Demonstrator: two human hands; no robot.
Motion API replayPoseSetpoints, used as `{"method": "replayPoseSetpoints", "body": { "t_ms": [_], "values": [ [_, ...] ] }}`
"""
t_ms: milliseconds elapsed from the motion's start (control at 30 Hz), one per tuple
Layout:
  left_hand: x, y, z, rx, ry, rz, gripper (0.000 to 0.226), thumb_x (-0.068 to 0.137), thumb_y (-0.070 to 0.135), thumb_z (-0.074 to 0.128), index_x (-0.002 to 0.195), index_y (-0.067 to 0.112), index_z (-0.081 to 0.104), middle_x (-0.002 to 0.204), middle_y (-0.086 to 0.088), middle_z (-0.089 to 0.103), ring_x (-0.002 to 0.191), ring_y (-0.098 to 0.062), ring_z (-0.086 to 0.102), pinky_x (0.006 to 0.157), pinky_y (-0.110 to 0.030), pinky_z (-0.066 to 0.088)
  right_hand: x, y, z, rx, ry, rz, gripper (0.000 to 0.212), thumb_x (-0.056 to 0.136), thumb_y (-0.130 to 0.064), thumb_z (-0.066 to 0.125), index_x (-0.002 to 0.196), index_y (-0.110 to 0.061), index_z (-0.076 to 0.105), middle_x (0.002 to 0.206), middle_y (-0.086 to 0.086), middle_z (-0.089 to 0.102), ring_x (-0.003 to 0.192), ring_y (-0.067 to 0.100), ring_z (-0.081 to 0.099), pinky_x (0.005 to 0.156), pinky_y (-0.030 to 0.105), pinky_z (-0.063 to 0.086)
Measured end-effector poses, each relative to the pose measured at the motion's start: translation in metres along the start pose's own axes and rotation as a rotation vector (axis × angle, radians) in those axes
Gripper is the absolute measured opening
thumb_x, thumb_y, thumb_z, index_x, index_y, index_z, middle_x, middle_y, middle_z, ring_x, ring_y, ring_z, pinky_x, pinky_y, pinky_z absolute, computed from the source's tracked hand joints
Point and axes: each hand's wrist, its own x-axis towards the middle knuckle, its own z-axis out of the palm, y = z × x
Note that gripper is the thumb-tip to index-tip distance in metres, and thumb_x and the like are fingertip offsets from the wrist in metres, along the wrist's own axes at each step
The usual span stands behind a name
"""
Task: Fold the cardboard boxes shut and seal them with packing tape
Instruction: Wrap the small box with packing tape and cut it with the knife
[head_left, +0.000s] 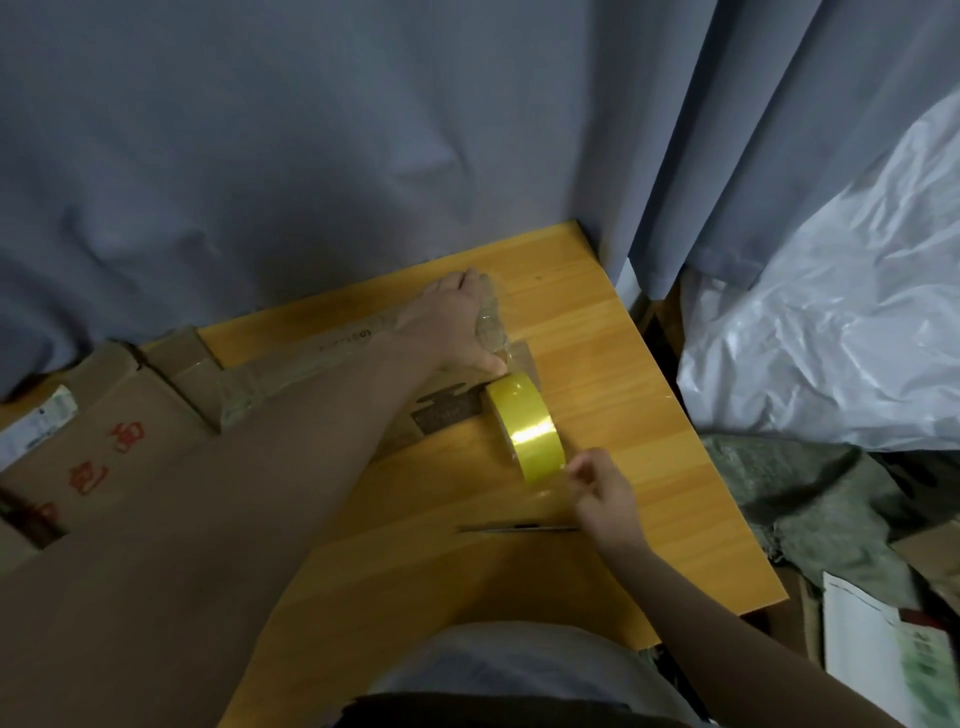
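We read red characters 面 and 包 on big cardboard box (104, 400), left side. Black print on flat box (332, 340) and white label (36, 423): too blurred for us.

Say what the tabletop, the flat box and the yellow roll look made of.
Tabletop: wood or wood-look laminate, orange grain lines, slight sheen.
Flat box: brown cardboard, matte, partly under shiny clear tape.
Yellow roll: probably glossy plastic packing tape, bright glare band.
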Motion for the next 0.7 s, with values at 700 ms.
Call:
{"method": "replayPoseSetpoints", "body": {
  "t_ms": [700],
  "values": [
    [-0.011, 0.031, 0.004, 0.174, -0.009, 0.376, 0.11, 0.055, 0.044, 0.086, 0.144, 0.014, 0.028, 0.144, -0.004, 0.036, 0.132, -0.023, 0.035, 0.104, -0.035, 0.038, -0.006, 0.052, -0.083, -0.217, 0.122, 0.498, 0.022, 0.09, -0.01, 0.055, 0.109, -0.003, 0.064, 0.08, 0.016, 0.063, 0.067, 0.026, 0.054, 0.06, 0.03, 0.04]
  ]
}}
